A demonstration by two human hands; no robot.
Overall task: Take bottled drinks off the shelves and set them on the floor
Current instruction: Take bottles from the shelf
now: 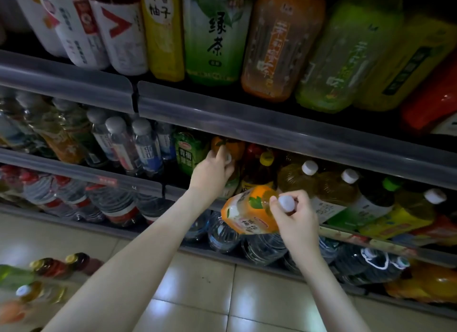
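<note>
My right hand (294, 218) grips the neck, just below the white cap, of an orange-labelled bottle (247, 211), which hangs tilted in front of the middle shelf. My left hand (214, 169) reaches into that middle shelf (296, 134) and curls its fingers round the white-capped top of a second orange bottle (228, 147), which still stands on the shelf beside a green-labelled bottle (188, 151). Several bottles (52, 267) lie or stand on the tiled floor (197, 289) at the lower left.
The top shelf holds large tea and juice bottles (215, 35). Water bottles with grey caps (128, 146) fill the middle shelf's left side, yellow-tea bottles (329, 185) its right. The bottom shelf carries big water jugs (262, 245). Tiled floor spreads in front.
</note>
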